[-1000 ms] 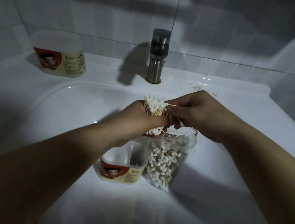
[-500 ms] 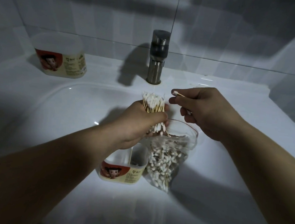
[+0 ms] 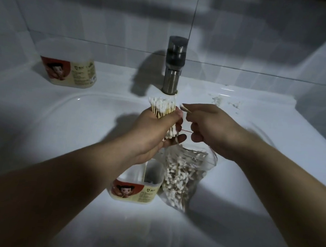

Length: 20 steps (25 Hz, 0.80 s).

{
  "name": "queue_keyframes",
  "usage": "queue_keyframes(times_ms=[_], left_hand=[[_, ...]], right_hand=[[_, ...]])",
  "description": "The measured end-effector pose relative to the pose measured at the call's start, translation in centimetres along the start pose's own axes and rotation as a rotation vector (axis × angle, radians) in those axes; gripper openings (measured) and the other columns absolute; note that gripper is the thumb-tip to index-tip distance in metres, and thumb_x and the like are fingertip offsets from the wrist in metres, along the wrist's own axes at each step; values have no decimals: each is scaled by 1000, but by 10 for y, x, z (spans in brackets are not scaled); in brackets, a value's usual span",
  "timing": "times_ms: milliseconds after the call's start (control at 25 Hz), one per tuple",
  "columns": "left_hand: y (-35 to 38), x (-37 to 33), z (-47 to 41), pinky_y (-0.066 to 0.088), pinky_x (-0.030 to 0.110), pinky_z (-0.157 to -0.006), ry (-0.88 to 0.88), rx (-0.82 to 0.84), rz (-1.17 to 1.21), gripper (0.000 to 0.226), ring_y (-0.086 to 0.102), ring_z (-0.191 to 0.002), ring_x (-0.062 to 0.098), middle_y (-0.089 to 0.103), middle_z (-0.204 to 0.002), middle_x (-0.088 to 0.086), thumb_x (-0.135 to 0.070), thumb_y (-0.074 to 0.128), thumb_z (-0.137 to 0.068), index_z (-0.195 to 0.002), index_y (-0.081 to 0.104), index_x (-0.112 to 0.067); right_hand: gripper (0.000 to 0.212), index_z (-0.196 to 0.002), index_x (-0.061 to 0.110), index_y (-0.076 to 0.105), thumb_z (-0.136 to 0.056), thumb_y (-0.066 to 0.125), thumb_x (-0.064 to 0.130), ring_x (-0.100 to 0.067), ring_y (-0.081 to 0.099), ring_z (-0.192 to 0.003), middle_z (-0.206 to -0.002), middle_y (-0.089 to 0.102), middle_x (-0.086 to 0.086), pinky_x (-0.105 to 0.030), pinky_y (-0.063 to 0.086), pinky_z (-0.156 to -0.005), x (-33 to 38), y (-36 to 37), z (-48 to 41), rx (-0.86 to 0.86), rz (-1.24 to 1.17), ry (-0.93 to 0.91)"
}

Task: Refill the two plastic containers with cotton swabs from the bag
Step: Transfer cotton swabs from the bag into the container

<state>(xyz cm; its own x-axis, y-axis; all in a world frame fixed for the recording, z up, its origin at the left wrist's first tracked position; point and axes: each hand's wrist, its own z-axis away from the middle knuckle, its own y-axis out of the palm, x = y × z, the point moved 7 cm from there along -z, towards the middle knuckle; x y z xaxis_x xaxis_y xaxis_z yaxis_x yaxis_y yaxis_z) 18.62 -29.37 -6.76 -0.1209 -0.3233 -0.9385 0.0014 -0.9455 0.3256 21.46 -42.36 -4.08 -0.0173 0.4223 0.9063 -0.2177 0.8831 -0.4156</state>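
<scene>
My left hand (image 3: 154, 130) grips a thick bundle of cotton swabs (image 3: 163, 109) upright above the sink. Beside it, my right hand (image 3: 210, 125) pinches a single swab (image 3: 185, 108) between thumb and forefinger, its tip close to the bundle. Below the hands a clear plastic bag (image 3: 184, 172) of swabs lies open in the basin. Left of the bag stands an open plastic container (image 3: 137, 187) with a red and cream label, holding one or two swabs. A second, like-labelled container (image 3: 67, 67) stands at the back left on the sink ledge.
A steel tap (image 3: 173, 67) rises at the back centre of the white sink (image 3: 74, 119). Small white scraps (image 3: 224, 101) lie on the ledge right of the tap. Grey tiled wall runs behind.
My right hand drew away from the bundle with one swab pinched, then came back close to it. The left hand lifted the bundle slightly.
</scene>
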Motion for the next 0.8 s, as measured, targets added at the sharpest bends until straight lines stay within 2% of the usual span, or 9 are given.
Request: queue_keyframes(times_ms=[120,160,280,400,480,560,680,800], left_hand=[[-3,1,0,58,29,-61,-13,-25,-13,8,62,-62,11,63,-73,3,-20,70,-96,-95,71,-12],[-4,1,0,57,29,-61,-17,-23,-18,8,62,-62,11,63,-71,2,-21,72,-94,-94,71,-13],[-5,2,-1,56,29,-62,-26,-22,-30,8,62,-65,12,67,-73,1,-21,74,-92,-93,71,-13],[-7,2,-2,57,30,-65,-32,-48,-23,10,64,-65,12,68,-70,0,-25,74,-93,-91,72,-15],[-7,2,-2,55,31,-65,-42,-61,-20,11,62,-61,11,65,-66,-2,-25,73,-93,-86,71,-17],[-7,3,-2,53,32,-65,-50,-78,-18,14,60,-58,11,63,-64,-1,-24,72,-93,-82,69,-17],[-11,0,-3,52,28,-62,-51,-125,1,20,59,-54,12,62,-61,1,-23,69,-94,-75,65,-16],[-12,-6,-2,52,27,-62,-44,-135,52,20,59,-51,11,62,-59,0,-22,65,-97,-78,61,-16]], right_hand=[[31,-103,14,72,-96,43,5,-11,45,-60,-65,55,8,-29,41,-61,7,10,5,92,-32,-72],[33,-102,12,72,-97,41,1,-10,45,-59,-67,55,5,-29,42,-62,8,11,6,91,-18,-107],[31,-121,9,70,-99,49,2,-17,56,-67,-77,64,-6,-33,48,-69,10,5,5,1,-13,-153],[39,-135,13,62,-97,64,7,-23,73,-80,-89,77,-6,-33,59,-77,14,-2,6,-75,-63,-175],[44,-137,13,60,-94,68,5,-22,75,-83,-89,78,-8,-30,60,-73,16,-3,9,-54,-137,-168],[38,-131,12,64,-94,66,4,-17,75,-80,-86,78,-7,-29,61,-69,16,-5,10,-56,-114,-142],[27,-114,14,73,-94,58,3,-12,74,-78,-83,78,1,-32,62,-69,12,-7,9,-49,79,-99],[15,-98,20,79,-94,65,15,-19,74,-81,-83,77,-1,-39,61,-67,9,5,12,76,215,-69]])
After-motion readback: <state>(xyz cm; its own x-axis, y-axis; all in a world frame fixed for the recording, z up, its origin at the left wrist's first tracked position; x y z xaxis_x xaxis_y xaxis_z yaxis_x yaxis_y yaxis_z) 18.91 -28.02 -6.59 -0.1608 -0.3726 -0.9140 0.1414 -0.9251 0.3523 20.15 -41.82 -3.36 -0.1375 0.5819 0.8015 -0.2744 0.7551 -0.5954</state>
